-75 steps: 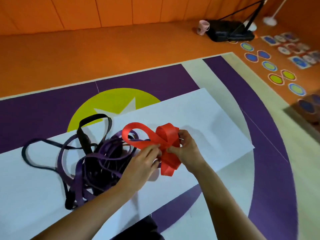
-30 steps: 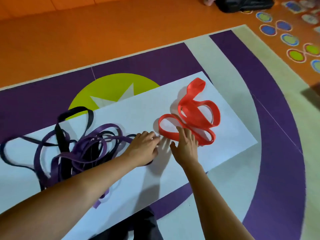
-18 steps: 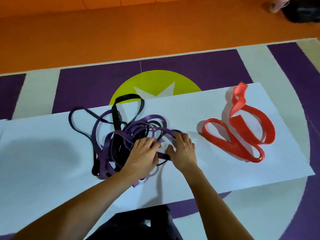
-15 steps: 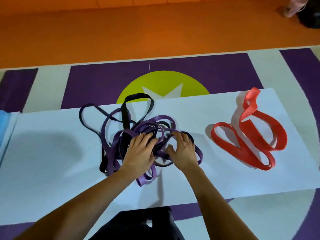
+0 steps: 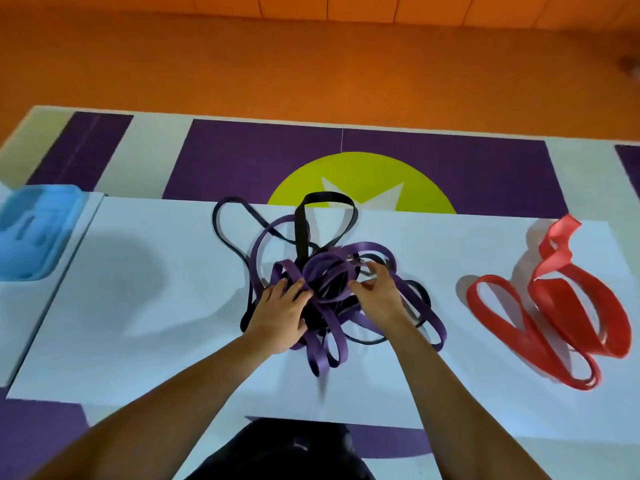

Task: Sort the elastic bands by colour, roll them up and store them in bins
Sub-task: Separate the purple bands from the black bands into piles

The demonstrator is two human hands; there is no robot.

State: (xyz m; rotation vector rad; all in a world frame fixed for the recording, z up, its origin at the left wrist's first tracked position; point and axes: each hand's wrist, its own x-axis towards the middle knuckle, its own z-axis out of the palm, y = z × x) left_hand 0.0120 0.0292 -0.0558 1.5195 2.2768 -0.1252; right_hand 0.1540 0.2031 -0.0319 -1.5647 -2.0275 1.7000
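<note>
Grip: right hand [image 5: 377, 294] is pinching a loop of the purple bands [image 5: 332, 271] between the thumb and curled fingers; left hand [image 5: 280, 313] is pushing its fingertips under a purple strap, and I cannot tell if it is closing round it.
Bands: purple bands and black bands [image 5: 302, 230] are lying as one tangle in the middle of the frame, on the white sheet [image 5: 156, 306]; red band [image 5: 554, 306] is lying apart at the right, loose and not rolled.
Bin: blue bin [image 5: 34, 230] is standing at the left edge of the frame, well apart from the tangle.
Handling: bands are looking flat, soft and light, and are probably stretching and springing back when pulled.
Where to hold: taking one purple loop at a free outer end is looking safer; pulling from the middle is probably tightening it against the black ones.
</note>
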